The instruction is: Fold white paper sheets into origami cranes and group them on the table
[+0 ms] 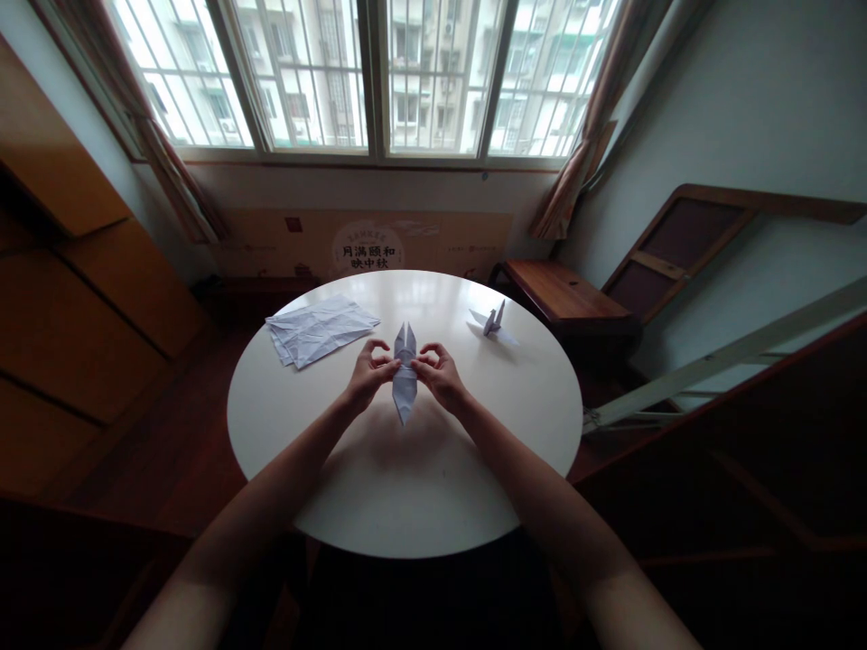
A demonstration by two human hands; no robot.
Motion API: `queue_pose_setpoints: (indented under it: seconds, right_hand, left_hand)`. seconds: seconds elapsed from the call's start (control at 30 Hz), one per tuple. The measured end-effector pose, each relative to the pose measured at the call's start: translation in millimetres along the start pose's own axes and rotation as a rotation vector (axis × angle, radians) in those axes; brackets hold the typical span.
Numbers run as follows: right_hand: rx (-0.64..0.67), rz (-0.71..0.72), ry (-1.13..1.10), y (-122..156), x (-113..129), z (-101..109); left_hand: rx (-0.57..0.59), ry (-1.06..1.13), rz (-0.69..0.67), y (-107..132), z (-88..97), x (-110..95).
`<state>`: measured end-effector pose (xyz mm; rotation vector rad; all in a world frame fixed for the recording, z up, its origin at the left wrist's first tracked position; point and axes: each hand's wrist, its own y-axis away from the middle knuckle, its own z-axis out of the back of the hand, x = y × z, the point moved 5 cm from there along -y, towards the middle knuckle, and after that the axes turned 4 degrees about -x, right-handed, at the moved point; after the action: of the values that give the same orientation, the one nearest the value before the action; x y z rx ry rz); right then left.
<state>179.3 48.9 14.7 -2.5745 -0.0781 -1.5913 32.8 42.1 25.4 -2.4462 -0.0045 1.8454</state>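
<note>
A long folded piece of white paper (405,388) is held upright over the middle of the round table, with two points at its far end and one point toward me. My left hand (372,371) pinches its left edge between thumb and fingers. On the opposite edge, my right hand (439,372) pinches it the same way, both thumbs near the paper's middle. A finished-looking folded paper crane (493,322) stands at the table's back right. Creased sheets of paper (321,329) lie stacked at the back left.
The white round table (406,515) has a glossy top. Behind it, a printed cardboard panel (433,236) stands under the barred window. A wooden bench (562,291) is at the right rear, and wooden cabinets (81,352) line the left.
</note>
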Motion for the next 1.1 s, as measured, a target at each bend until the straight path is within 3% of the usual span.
queue_pose_setpoints:
  seconds: [0.1, 0.53, 0.73, 0.93, 1.1]
  right_hand:
    - [0.007, 0.039, 0.073, -1.9, 1.4, 1.3]
    - [0.088, -0.027, -0.001, -1.6, 11.0, 1.9]
    - [0.115, -0.037, 0.023, -1.3, 8.7, 1.1]
    - [0.165, -0.001, 0.105, -1.4, 2.1, -1.2]
    - [0.064, 0.060, 0.134, -2.8, 1.2, 1.0]
  left_hand:
    - [0.049, -0.085, -0.059, -0.8, 0.9, -4.0]
    - [0.380, -0.024, 0.071, 1.9, 3.3, -15.7]
    - [0.250, -0.104, 0.060, -2.3, 9.0, -11.9]
    - [0.083, -0.184, -0.048, -4.8, 11.2, -9.8]
    - [0.055, -0.164, -0.138, -1.0, 2.8, -10.6]
